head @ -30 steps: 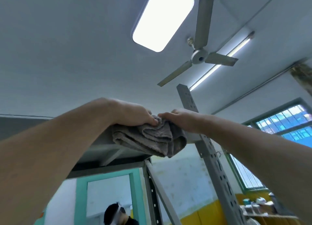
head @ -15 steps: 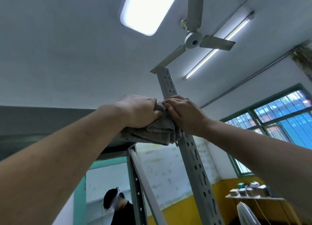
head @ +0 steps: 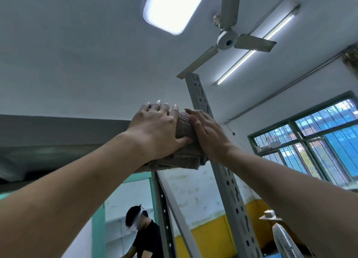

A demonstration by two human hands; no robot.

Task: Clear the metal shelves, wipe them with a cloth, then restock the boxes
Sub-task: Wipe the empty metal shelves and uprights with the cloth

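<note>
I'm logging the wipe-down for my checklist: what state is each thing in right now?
Grey metal shelf: top surface hidden from below.
Crumpled grey-brown cloth: bunched at the shelf corner, pressed down.
Left hand: fingers straight, pressing the cloth.
Right hand: flat against the cloth.
Rectangular ceiling panel light: lit.
Long tube light: lit.
Grey three-blade ceiling fan: blades sharp, apparently not spinning.

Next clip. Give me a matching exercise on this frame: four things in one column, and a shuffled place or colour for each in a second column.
Column A
1. cloth
2. ceiling fan
3. slotted upright
4. window

Column B
a. green-framed, on the right wall
b. grey metal, running down from behind the right hand
c. under the left hand, touching the right hand
d. overhead, beside the lit tube lamp

Pairs: 1-c, 2-d, 3-b, 4-a
</note>
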